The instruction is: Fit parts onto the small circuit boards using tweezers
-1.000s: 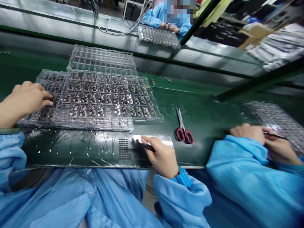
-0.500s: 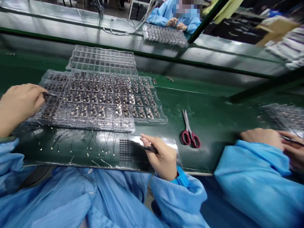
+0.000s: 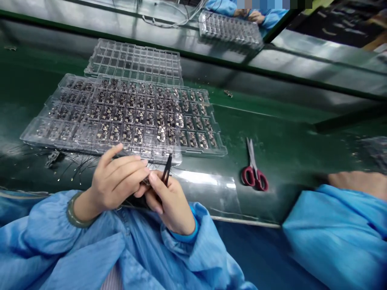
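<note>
My left hand (image 3: 117,179) is in front of the trays, its thumb and fingertips closed on a small circuit board (image 3: 146,181) that is mostly hidden. My right hand (image 3: 173,203) meets it there, holding black tweezers (image 3: 167,169) whose tips point up and away from me; its thumb is against the board. Just beyond both hands lie overlapping clear plastic trays (image 3: 178,160) with small circuit boards in their pockets. Thin black cables (image 3: 71,163) with tiny metal ends lie along the trays' near edge, partly covered by my left hand.
Red-handled scissors (image 3: 254,173) lie on the green bench at right. Farther right is a co-worker's blue sleeve (image 3: 332,225). Another clear tray (image 3: 136,60) lies behind the filled ones. A loose metal part (image 3: 53,159) sits at left. Across the bench, another person works behind a tray (image 3: 229,30).
My left hand has come from the trays' left side to the middle, bringing the circuit board to my right hand. My right hand has shifted left, and the tweezers now point upward. The view has tilted down.
</note>
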